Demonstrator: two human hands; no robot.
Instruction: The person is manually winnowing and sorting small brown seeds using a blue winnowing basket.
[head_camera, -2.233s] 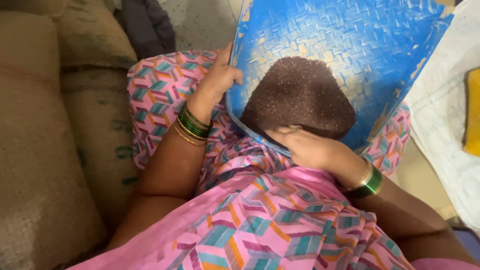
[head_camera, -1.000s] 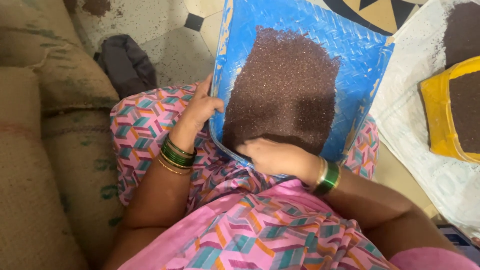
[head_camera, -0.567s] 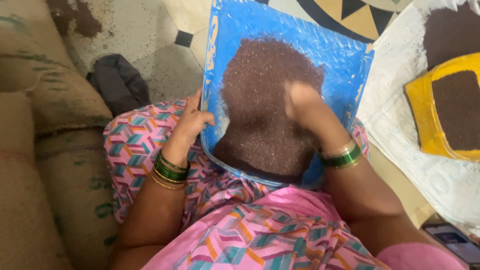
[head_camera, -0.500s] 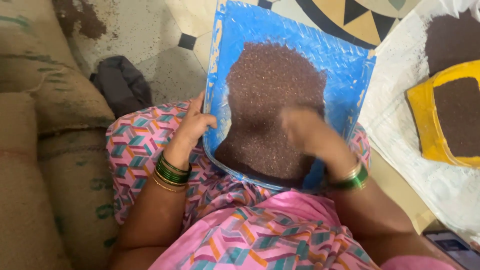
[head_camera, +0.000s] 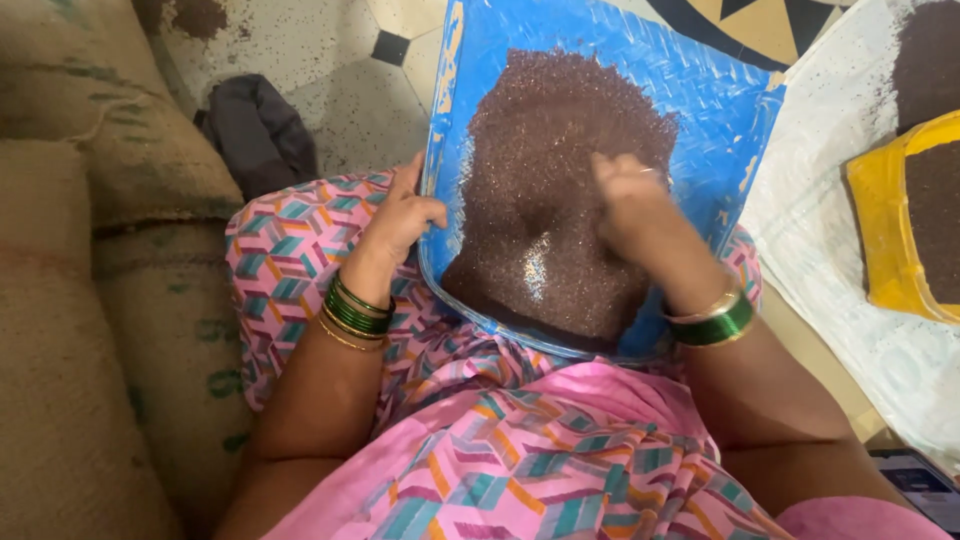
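A blue woven winnowing tray (head_camera: 700, 90) rests on my lap, covered by a spread of small dark brown seeds (head_camera: 545, 190). My left hand (head_camera: 400, 220) grips the tray's left rim, thumb over the edge. My right hand (head_camera: 630, 205) lies on the seeds in the middle right of the tray, fingers curled and blurred. Green and gold bangles ring both wrists.
Burlap sacks (head_camera: 90, 300) fill the left side. A dark cloth bundle (head_camera: 255, 130) lies on the tiled floor. At right a white sheet (head_camera: 830, 230) carries a yellow container (head_camera: 880, 240) of dark seeds and a loose heap of them. A phone (head_camera: 925, 485) sits at the bottom right.
The tray was tilted up with the seeds heaped near me; now it lies flatter and the seeds are spread. My right hand left the near rim and moved onto the seeds.
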